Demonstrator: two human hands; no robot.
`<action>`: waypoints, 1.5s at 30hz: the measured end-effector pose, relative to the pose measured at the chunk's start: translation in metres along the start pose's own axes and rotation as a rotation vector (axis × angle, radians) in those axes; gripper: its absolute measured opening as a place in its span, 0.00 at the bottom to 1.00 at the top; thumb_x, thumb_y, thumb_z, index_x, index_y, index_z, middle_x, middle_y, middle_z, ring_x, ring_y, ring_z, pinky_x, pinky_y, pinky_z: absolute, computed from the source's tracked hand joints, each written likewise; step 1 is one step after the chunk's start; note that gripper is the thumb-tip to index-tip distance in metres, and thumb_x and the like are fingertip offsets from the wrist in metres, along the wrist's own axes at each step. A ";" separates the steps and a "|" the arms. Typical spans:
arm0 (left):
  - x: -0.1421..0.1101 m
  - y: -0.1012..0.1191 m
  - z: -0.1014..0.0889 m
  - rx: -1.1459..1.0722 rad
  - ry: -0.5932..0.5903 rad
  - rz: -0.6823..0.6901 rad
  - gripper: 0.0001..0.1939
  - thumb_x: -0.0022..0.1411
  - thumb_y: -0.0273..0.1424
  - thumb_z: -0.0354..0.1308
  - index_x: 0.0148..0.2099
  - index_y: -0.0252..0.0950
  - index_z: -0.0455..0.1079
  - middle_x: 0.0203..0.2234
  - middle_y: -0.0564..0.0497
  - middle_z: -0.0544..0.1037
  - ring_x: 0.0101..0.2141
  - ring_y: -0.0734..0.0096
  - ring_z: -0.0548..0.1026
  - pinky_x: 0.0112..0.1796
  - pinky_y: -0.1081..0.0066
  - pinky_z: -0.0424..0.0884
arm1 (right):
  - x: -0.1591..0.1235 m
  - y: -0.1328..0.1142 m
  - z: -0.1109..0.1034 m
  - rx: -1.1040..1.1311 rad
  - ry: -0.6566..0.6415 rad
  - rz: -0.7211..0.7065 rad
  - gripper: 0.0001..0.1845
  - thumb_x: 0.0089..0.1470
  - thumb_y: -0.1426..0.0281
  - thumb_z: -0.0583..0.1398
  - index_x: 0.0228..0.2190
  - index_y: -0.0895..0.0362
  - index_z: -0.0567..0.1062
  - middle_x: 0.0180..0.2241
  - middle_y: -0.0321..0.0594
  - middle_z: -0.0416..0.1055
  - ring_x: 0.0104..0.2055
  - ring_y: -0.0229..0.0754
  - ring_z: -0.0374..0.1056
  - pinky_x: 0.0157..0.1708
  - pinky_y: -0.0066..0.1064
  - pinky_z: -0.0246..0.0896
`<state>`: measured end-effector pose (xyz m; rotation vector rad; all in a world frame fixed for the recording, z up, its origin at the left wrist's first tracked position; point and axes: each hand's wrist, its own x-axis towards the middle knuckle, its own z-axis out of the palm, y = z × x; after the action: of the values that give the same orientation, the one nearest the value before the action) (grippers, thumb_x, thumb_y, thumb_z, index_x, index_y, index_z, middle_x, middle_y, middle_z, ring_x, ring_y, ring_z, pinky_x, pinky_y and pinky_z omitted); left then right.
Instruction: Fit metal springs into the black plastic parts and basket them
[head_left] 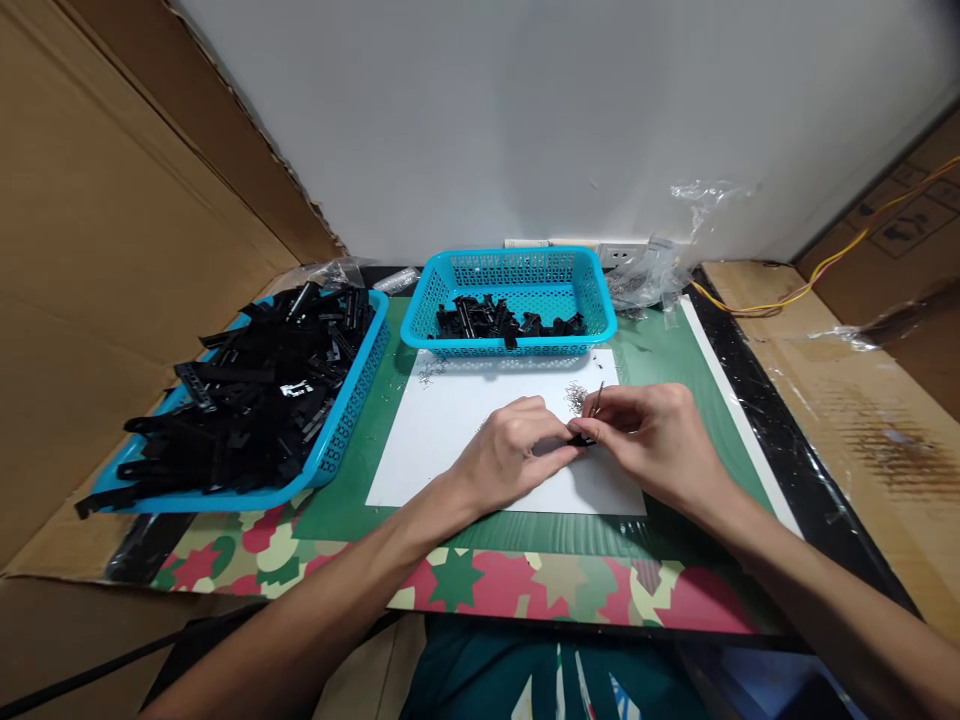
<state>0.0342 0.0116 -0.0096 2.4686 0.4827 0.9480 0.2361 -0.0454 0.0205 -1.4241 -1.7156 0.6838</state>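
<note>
Over a white sheet of paper (442, 450), my left hand (510, 450) pinches a small black plastic part (580, 440) between thumb and fingers. My right hand (660, 435) meets it from the other side, closed, with its thumb at the part. A thin dark metal tool (598, 400) sticks up from the right hand's fingers; its kind and lower end are hidden. Just behind the fingertips lies a small pile of fine wire pieces (576, 397), which look like tiny springs. More wire pieces (431, 370) are scattered at the sheet's far left corner.
At the left, a blue basket (349, 430) is heaped with black plastic parts (255, 390). Another blue basket (510, 347) at the back holds fewer parts. Clear plastic bags (652, 275) lie right of it. Cardboard (150, 200) walls the left; a yellow cable (817, 287) runs at right.
</note>
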 end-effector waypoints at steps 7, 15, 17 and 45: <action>-0.002 -0.002 0.002 -0.006 0.026 0.013 0.04 0.66 0.28 0.68 0.37 0.34 0.78 0.28 0.50 0.83 0.28 0.69 0.74 0.30 0.69 0.69 | 0.009 -0.008 -0.003 0.039 -0.064 0.133 0.11 0.54 0.73 0.68 0.21 0.58 0.79 0.17 0.33 0.73 0.21 0.34 0.64 0.23 0.29 0.53; -0.002 -0.003 0.001 0.032 0.023 -0.002 0.04 0.64 0.29 0.70 0.39 0.33 0.80 0.28 0.49 0.83 0.29 0.68 0.75 0.32 0.68 0.70 | 0.009 0.006 0.001 0.292 -0.032 0.159 0.10 0.57 0.65 0.67 0.27 0.59 0.80 0.25 0.40 0.79 0.28 0.41 0.74 0.30 0.31 0.65; -0.001 -0.003 0.000 0.044 0.025 -0.011 0.05 0.63 0.28 0.71 0.40 0.34 0.80 0.28 0.49 0.83 0.29 0.68 0.74 0.31 0.68 0.69 | 0.010 0.009 -0.003 0.373 0.006 0.147 0.11 0.61 0.64 0.65 0.33 0.59 0.80 0.27 0.40 0.78 0.29 0.41 0.74 0.32 0.32 0.67; 0.003 -0.003 0.005 0.000 0.045 -0.044 0.04 0.63 0.28 0.70 0.39 0.31 0.80 0.26 0.51 0.80 0.28 0.70 0.74 0.29 0.70 0.69 | -0.067 0.017 0.006 -0.433 -0.027 -0.285 0.24 0.69 0.77 0.52 0.63 0.61 0.74 0.24 0.36 0.70 0.24 0.39 0.63 0.25 0.32 0.58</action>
<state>0.0390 0.0140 -0.0129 2.4310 0.5501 0.9879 0.2444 -0.1060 -0.0117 -1.4090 -2.1231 0.1806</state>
